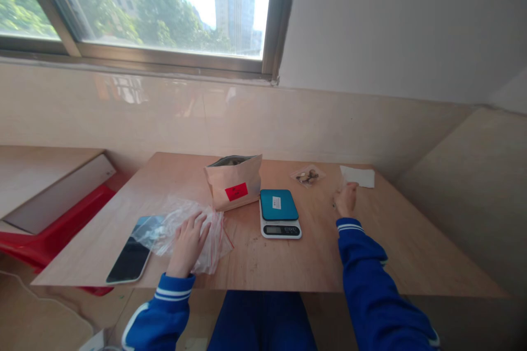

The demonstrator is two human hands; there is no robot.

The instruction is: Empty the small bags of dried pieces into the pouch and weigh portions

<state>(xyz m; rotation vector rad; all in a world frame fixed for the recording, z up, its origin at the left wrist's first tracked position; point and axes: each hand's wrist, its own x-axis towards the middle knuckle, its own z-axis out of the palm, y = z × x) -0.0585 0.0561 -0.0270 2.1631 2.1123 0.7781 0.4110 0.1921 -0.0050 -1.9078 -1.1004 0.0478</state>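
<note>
Blue trousers show under the near edge of a wooden table, with a blue left sleeve and a blue right sleeve to either side, each with white stripes at the cuff. On the left of the table, the person's left hand lies palm down over a loose heap of clear plastic bags, its fingers loosely spread and clenched on nothing. Some of the heap overlaps the far part of a dark-screened phone, which lies just to the left. At the far right, the person's right hand is curled just beside the near left part of a piece of white paper; whether it grasps anything cannot be told.

Between the hands, a white kitchen scale with a blue top lies near the middle. Just beyond it to the left, an open-topped brown pouch stands upright, bearing a red label. Far of the scale and to its right, a small clear packet with brown pieces inside lies flat, left of the paper.
</note>
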